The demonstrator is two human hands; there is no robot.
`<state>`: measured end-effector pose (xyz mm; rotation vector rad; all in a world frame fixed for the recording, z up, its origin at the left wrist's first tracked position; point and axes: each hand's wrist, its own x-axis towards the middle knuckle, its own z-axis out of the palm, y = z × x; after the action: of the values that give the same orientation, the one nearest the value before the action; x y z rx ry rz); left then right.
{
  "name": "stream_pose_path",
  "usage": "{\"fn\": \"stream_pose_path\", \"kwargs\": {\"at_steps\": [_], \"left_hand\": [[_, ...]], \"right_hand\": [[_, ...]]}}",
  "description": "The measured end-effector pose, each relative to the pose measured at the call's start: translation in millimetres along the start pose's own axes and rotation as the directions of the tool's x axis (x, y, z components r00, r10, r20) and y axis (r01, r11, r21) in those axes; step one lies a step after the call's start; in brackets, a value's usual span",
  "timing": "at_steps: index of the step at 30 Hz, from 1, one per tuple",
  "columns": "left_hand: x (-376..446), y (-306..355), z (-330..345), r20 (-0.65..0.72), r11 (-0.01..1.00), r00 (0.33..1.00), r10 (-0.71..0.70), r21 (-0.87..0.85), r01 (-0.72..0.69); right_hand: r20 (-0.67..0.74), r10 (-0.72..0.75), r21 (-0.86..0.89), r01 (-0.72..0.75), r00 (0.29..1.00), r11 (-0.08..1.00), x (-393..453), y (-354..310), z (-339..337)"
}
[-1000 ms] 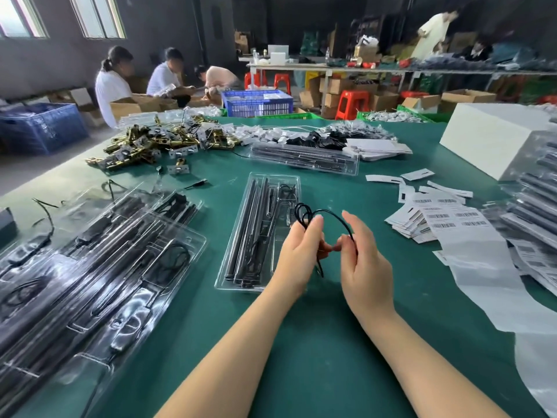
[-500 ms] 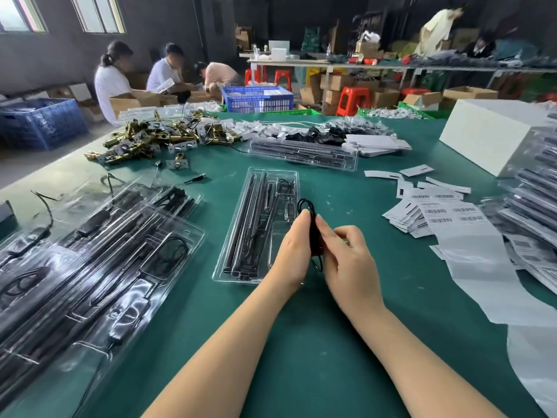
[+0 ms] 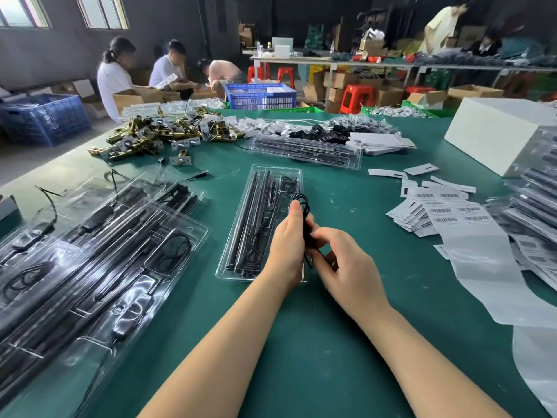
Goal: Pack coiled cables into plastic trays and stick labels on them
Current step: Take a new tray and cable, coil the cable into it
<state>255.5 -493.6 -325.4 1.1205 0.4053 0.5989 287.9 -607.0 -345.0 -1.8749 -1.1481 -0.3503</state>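
A thin black cable, folded into a narrow coil, stands upright between my two hands above the green table. My left hand grips the coil from the left, thumb up along it. My right hand pinches its lower part with curled fingers; a loose cable end hangs below. Just behind and left of my hands lies a clear plastic tray holding black rods and parts. Barcode labels lie in a loose pile to the right.
Several filled clear trays are stacked at the left, another tray lies further back. Brass hardware is heaped at back left. A white box, more stacked trays and a label backing strip fill the right. People work in the background.
The wide cable loop has been squeezed into a narrow coil. My hands have come together around it and moved slightly toward the tray; my right hand now sits lower on the coil.
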Motion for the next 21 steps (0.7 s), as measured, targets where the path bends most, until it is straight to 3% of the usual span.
{"fn": "stream_pose_path", "kwargs": {"at_steps": [2, 6, 8, 10, 13, 15, 17, 21], "left_hand": [[1.1, 6.5, -1.2, -0.006, 0.977, 0.995, -0.096, -0.194, 0.093], [4.7, 14.0, -10.1, -0.046, 0.895, 0.979, -0.2, -0.415, 0.163], [5.4, 13.5, -12.9, -0.06, 0.883, 0.977, -0.204, -0.441, 0.158], [5.9, 11.9, -13.2, -0.056, 0.904, 0.98, -0.193, -0.398, 0.155], [4.2, 10.7, -9.2, -0.013, 0.959, 0.986, -0.169, -0.231, 0.161], [1.3, 7.2, -5.1, 0.019, 0.996, 0.996, -0.086, 0.021, 0.085], [-3.4, 2.2, 0.2, 0.094, 0.953, 0.995, 0.041, 0.295, -0.068], [-12.2, -4.1, 8.3, 0.229, 0.679, 0.96, 0.163, 0.68, -0.278]], "right_hand": [[0.059, 0.036, 0.009, -0.036, 0.998, 0.999, -1.3, -0.8, 0.8], [0.108, 0.308, 0.14, -0.321, 0.945, 0.937, 5.8, 8.1, -4.1], [0.142, 0.416, 0.291, -0.44, 0.898, 0.85, 10.3, 15.6, -13.0], [0.215, 0.476, 0.499, -0.515, 0.853, 0.697, 12.4, 20.6, -25.4], [0.266, 0.564, 0.782, -0.517, 0.781, 0.348, 12.9, 25.4, -36.7], [0.249, 0.608, 0.839, -0.482, 0.754, 0.254, 13.6, 27.0, -37.3], [0.195, 0.62, 0.838, -0.458, 0.76, 0.297, 13.9, 25.4, -33.5], [0.113, 0.589, 0.781, -0.438, 0.8, 0.445, 14.0, 16.3, -28.9]]}}
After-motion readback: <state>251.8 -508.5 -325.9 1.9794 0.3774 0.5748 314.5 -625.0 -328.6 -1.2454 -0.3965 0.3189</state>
